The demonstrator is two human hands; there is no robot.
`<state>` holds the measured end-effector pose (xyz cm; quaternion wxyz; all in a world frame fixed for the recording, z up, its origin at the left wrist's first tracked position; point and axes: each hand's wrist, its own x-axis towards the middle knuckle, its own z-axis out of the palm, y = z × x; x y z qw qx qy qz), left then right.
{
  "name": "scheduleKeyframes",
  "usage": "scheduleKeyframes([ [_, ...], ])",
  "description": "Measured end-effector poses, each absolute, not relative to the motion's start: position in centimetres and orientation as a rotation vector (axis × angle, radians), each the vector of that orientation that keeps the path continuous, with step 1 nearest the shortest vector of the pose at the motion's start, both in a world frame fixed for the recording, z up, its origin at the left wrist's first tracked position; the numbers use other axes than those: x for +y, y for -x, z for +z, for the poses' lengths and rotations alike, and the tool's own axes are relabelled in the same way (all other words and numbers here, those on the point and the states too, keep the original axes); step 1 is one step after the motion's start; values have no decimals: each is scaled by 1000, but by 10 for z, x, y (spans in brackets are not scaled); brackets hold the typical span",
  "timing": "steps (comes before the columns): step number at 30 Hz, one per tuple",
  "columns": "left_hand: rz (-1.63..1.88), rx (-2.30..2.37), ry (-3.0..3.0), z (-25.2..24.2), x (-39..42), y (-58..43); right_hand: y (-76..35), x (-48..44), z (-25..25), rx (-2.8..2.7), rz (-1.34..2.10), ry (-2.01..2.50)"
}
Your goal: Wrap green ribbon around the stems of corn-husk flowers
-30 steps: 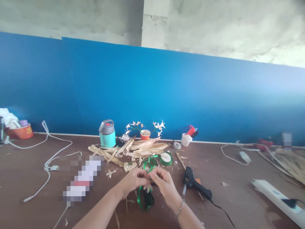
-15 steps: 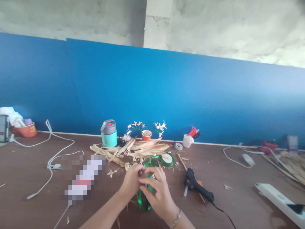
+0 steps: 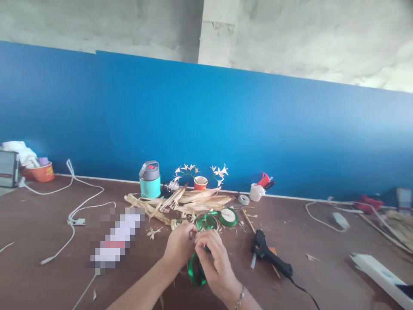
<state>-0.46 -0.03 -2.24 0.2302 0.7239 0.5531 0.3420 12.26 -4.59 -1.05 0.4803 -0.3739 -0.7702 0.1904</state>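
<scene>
Left hand (image 3: 178, 244): comes in over the counter (image 3: 322, 241) with its fingers curled inward; whatever they may pinch is hidden, so I cannot tell whether this grip is clenched on something.
Right hand (image 3: 217, 263): meets the left fingertips, thumb and fingers bent toward each other; a small dark object (image 3: 206, 248) shows between them, but whether the grip is firm on it I cannot tell. Bringing both hands together suits fine fingertip work.
Green ribbon (image 3: 192, 270): a loop lies just below the hands, partly behind the right one; whether it is held or hangs free is unclear.
Ribbon spool (image 3: 228, 218): rests beyond the right hand, probably kept near so that ribbon is easy to reach.
Dried husks (image 3: 206, 199): heaped behind the hands, seemingly pushed back to leave working room while staying close.
Loose flower (image 3: 154, 233): lies flat left of the hands, apart from the heap.
Flower stems (image 3: 221, 171): lean out either side of the orange cup (image 3: 200, 185), which likely props them so the blossoms stay uncrushed.
Glue gun (image 3: 274, 260): lies on its side to the right, apparently across a thin stick (image 3: 247, 218), handle toward the person, handy for the right hand.
</scene>
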Motion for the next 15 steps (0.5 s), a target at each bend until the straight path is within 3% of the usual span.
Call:
scheduleKeyframes([
  [5, 848, 1550, -2057, -21, -4, 5, -119, -49, -9, -2026, 206, 880],
  [8, 833, 1589, -2059, -23, -3, 5, -117, -51, -8, -2033, 281, 862],
  [15, 1204, 1660, -2219, -18, 4, 12, -154, -29, -13, -1308, 532, 1205],
])
